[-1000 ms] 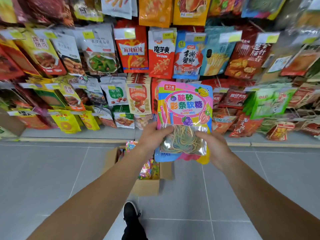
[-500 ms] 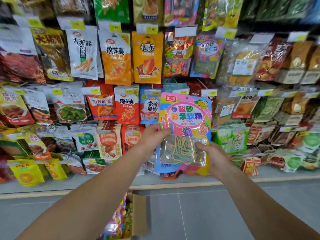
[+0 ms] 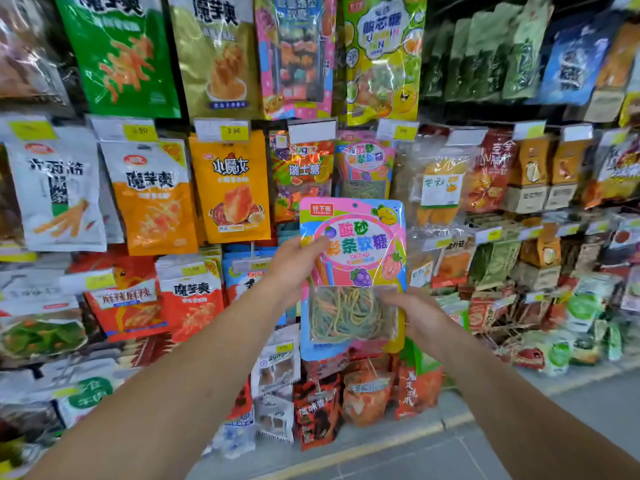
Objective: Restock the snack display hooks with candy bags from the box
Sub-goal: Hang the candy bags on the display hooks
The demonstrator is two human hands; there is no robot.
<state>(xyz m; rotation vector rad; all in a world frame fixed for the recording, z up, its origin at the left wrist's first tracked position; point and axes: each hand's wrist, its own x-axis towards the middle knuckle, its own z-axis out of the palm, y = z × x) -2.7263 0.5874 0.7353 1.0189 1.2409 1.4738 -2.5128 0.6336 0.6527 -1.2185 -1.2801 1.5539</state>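
Since the earlier frames the candy bag (image 3: 353,271) has been raised from above the box to the upper hook rows, and the box is no longer seen. Its left edge is pinched by the left hand (image 3: 294,265), thumb laid over the front; its lower right side is gripped by the right hand (image 3: 412,313). Behind its top, a matching bag (image 3: 365,164) is hung, partly covered. Packets are packed edge to edge, with little free room. The far-right packets (image 3: 571,57) are blurred and unreadable.

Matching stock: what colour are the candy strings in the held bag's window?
Mixed green, yellow, orange and blue strings in the candy bag, head view.
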